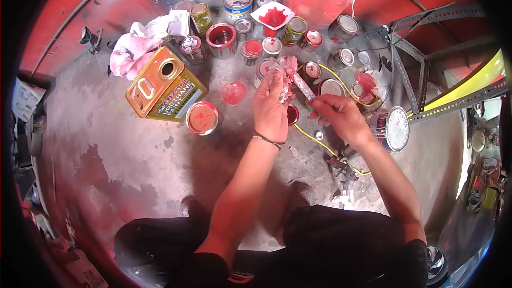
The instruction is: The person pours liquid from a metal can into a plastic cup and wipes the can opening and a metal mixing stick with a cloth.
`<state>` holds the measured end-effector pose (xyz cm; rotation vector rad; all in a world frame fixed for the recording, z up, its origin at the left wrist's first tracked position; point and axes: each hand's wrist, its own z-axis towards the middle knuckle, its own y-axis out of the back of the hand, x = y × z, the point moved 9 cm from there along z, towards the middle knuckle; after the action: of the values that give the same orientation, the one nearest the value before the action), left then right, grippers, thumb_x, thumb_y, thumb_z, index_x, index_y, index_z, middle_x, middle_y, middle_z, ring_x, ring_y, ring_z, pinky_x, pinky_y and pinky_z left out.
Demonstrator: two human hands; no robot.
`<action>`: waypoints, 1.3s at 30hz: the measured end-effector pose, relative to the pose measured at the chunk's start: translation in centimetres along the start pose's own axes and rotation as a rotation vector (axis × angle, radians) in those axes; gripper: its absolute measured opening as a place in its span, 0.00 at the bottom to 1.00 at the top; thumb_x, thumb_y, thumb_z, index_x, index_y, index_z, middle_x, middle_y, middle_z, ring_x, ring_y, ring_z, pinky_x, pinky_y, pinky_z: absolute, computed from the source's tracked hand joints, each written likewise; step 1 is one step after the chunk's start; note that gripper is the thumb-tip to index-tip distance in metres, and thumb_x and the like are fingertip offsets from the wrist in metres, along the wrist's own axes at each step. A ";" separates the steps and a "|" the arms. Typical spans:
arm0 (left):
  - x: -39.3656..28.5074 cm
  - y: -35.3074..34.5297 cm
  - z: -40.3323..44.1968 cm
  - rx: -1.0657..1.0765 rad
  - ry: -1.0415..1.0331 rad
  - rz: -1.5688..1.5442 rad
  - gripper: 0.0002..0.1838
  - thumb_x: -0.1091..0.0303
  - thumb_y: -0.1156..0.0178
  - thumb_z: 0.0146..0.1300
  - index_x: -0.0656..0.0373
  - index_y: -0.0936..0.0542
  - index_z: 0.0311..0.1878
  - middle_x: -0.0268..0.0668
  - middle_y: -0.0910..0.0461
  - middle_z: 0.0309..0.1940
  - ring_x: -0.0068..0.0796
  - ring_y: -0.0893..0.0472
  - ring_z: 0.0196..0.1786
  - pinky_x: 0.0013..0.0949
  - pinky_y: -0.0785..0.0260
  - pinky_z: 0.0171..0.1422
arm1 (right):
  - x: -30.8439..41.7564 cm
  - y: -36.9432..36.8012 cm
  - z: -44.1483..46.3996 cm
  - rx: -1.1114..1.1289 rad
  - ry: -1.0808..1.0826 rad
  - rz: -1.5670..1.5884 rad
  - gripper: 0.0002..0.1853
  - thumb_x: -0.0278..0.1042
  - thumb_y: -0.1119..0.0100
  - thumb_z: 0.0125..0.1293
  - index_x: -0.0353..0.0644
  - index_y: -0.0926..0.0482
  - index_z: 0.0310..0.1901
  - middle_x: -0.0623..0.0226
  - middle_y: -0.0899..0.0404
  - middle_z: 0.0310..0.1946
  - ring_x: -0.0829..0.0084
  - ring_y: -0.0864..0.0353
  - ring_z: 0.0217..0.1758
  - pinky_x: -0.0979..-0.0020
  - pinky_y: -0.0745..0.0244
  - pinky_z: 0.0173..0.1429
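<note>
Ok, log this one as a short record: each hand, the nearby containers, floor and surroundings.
Left hand: gripping a crumpled, red-stained rag
Right hand: pinching a flat, paint-smeared strip; its far end appears to meet the rag
Left side: rectangular tin, label reading "URETHANE PAINT"
Beyond the hands: open can with red inside; white-rimmed container, also red inside
Floor: grey, stained
Right side: slotted metal frame
Strip material: cannot tell

"ANZAHL" on the side of an orange-topped tin (165, 88), "URETHANE" beneath, "PAINT" under that, lower lettering unclear
</note>
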<state>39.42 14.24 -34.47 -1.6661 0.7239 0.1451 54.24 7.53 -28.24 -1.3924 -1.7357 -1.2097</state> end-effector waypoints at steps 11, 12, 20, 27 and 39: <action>-0.5 0.8 -0.7 -0.034 -0.022 0.055 0.21 0.56 0.51 0.87 0.56 0.26 0.73 0.36 0.16 0.59 0.32 0.16 0.56 0.38 0.24 0.62 | 1.5 -2.6 2.1 0.061 0.079 0.115 0.12 0.38 0.44 0.84 0.38 0.19 0.52 0.71 0.16 0.33 0.80 0.21 0.33 0.74 0.24 0.41; -0.6 0.5 -0.9 -0.004 0.000 0.033 0.21 0.56 0.51 0.86 0.56 0.26 0.72 0.36 0.17 0.59 0.32 0.16 0.56 0.39 0.23 0.61 | 0.9 -3.4 2.4 0.072 0.068 0.066 0.11 0.38 0.43 0.84 0.38 0.19 0.52 0.71 0.17 0.32 0.80 0.21 0.32 0.75 0.24 0.40; 1.0 -0.1 -2.0 0.261 0.128 -0.006 0.17 0.60 0.45 0.84 0.56 0.23 0.67 0.34 0.15 0.52 0.29 0.15 0.48 0.38 0.21 0.50 | -0.7 -4.3 3.3 0.034 0.038 -0.023 0.15 0.39 0.43 0.81 0.34 0.17 0.44 0.65 0.13 0.31 0.77 0.15 0.33 0.71 0.20 0.41; 0.8 2.7 -0.6 -0.068 0.137 0.177 0.12 0.66 0.36 0.78 0.57 0.15 0.59 0.34 0.12 0.50 0.26 0.13 0.48 0.31 0.21 0.54 | 0.6 -5.3 1.1 -0.033 0.174 -0.260 0.11 0.34 0.43 0.79 0.35 0.16 0.42 0.63 0.13 0.28 0.73 0.13 0.33 0.67 0.19 0.42; -2.4 1.6 0.5 -0.185 0.006 0.223 0.12 0.68 0.30 0.73 0.57 0.12 0.57 0.35 0.09 0.47 0.25 0.12 0.45 0.32 0.21 0.52 | 2.2 -5.7 0.7 -0.048 0.229 -0.236 0.11 0.35 0.43 0.79 0.35 0.17 0.45 0.61 0.12 0.30 0.70 0.12 0.34 0.65 0.19 0.44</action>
<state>36.85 15.56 -34.79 -1.7573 0.9228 0.3747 48.24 8.87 -28.25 -1.0487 -1.7520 -1.4838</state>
